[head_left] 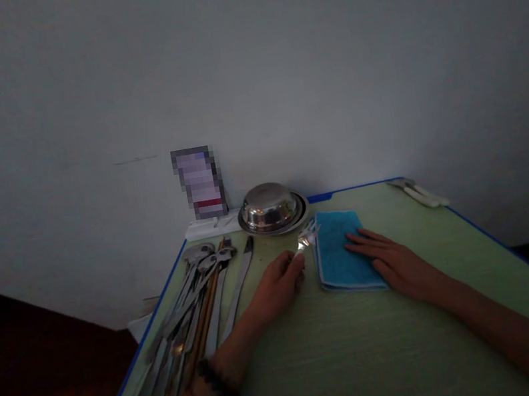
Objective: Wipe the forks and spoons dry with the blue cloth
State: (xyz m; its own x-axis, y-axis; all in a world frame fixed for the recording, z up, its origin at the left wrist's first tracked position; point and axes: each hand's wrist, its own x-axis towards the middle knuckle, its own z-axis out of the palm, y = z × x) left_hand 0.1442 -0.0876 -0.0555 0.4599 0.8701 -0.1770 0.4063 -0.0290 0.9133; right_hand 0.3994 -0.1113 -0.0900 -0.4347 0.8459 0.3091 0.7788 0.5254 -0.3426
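My left hand [282, 284] is closed around the handle of a metal fork [304, 237]. The tines point away from me and reach the left edge of a folded blue cloth [341, 249]; whether they touch it I cannot tell. My right hand [390, 258] lies on the right side of that cloth with its fingers stretched out. To the left of my left hand, a table knife [241, 282] lies beside a pile of cutlery [184, 326] with several spoons and wooden chopsticks [207, 309].
Steel bowls [270, 205] sit upside down at the back by the wall. A phone with a blurred screen [201, 181] leans there on a white object [201, 229]. Scissors with white handles [418, 192] lie at the back right corner. Blue trim edges the green tabletop [313, 365].
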